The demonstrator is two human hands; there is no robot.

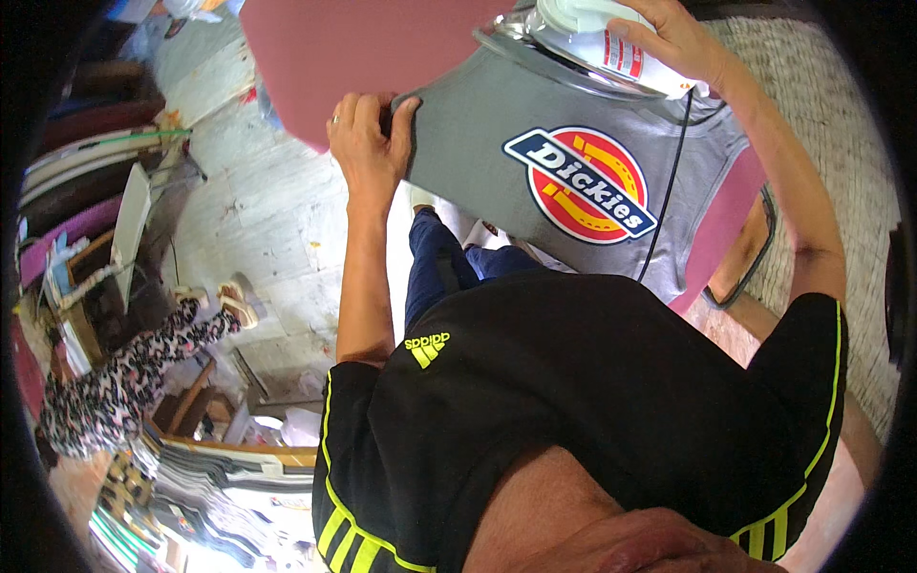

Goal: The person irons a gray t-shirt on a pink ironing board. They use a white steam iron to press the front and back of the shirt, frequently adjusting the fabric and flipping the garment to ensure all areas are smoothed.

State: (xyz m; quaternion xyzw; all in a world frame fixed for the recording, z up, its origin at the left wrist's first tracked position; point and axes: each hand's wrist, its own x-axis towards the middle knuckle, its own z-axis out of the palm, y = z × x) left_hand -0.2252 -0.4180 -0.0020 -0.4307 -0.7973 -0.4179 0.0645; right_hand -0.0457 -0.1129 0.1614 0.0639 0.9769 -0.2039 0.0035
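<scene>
A grey shirt (458, 143) with a round red, yellow and blue print lies over a maroon ironing board (353, 48). At the shirt's left edge my left hand (371, 138) is closed, pinching the cloth between thumb and fingers. My right hand (673, 43) is wrapped round the handle of a white iron (573, 46) at the top of the view; some of its fingers are cut off there. The iron's metal soleplate rests on the shirt, above the print. A black cord (671, 191) runs from the iron down across the cloth.
To the left, a person in patterned trousers (124, 382) and sandals is close to crowded shelves (86, 239). Piles of folded cloth (229, 497) stand at the lower left. A dark metal leg (755, 258) of the board shows at right, beside a pale textured surface (821, 124).
</scene>
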